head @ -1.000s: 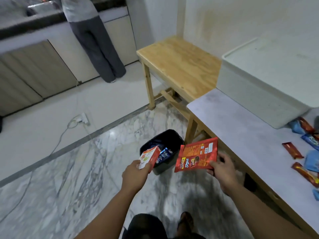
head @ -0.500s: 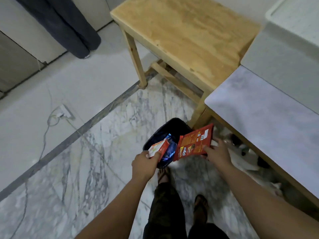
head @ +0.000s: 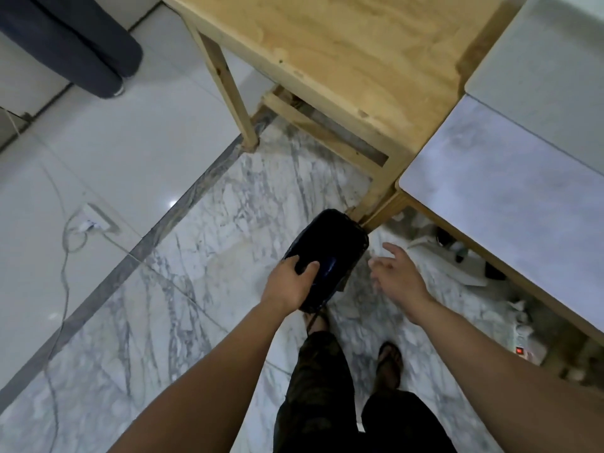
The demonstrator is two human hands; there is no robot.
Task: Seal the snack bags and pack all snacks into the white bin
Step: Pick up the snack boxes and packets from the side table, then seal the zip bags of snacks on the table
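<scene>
My left hand (head: 289, 286) grips the near rim of a small black trash bin (head: 330, 240) lined with a black bag, which stands on the marble floor by the table leg. The inside of the trash bin is dark, and I cannot make out any packets in it. Just right of it, my right hand (head: 397, 276) hovers with fingers spread and nothing in it. One side of the white bin (head: 549, 76) shows at the upper right, on the grey tabletop (head: 506, 197). No snack bags are in view.
A wooden table (head: 343, 53) stands behind the trash bin. Another person's legs (head: 72, 44) are at the top left. A power strip with a cable (head: 94, 220) lies on the floor at left; another strip (head: 523, 351) and clutter lie under the grey table.
The orange-white packet has left my left hand and the red snack bag has left my right hand. My left hand now holds the trash bin's rim. The view has tilted further down.
</scene>
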